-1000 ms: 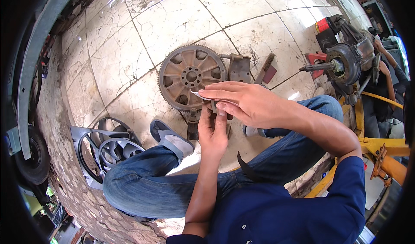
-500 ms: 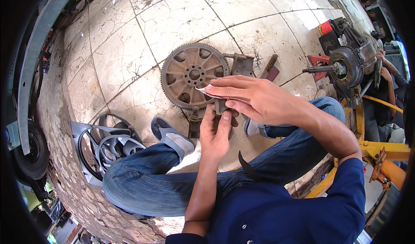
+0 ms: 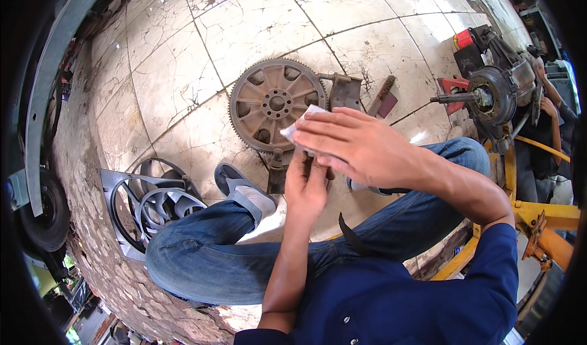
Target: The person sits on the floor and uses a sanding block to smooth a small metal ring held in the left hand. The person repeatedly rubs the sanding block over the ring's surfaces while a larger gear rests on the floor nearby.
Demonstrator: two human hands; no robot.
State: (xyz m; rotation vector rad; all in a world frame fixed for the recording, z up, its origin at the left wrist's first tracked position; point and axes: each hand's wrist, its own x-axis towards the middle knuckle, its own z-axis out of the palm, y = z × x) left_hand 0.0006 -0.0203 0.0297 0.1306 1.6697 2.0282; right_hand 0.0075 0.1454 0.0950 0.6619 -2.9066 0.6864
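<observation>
My right hand (image 3: 364, 149) lies over the fingers of my left, its own fingers stretched out side by side. Beneath them it presses a thin white folded sheet (image 3: 296, 131); whether it is cloth or paper I cannot tell. My left hand (image 3: 306, 189) comes up from below with thumb and fingers closed together. A small grey metal part showed between them half a second ago and is now covered by my right hand and the sheet. Just beyond my hands a rusty toothed flywheel (image 3: 278, 79) lies face up, its hub ringed with bolt holes.
Beside the flywheel are a metal bracket (image 3: 347, 93), a worn brush (image 3: 384, 89) and a maroon block (image 3: 387, 105). A fan with its shroud (image 3: 122, 226) lies at left. At right stand an axle hub assembly (image 3: 498, 97), a yellow frame (image 3: 544, 213) and another person's arms (image 3: 550, 119).
My right hand and the sheet have shifted slightly over my left fingers, covering the grey part. The sheet's far corner now sticks up higher in front of the flywheel.
</observation>
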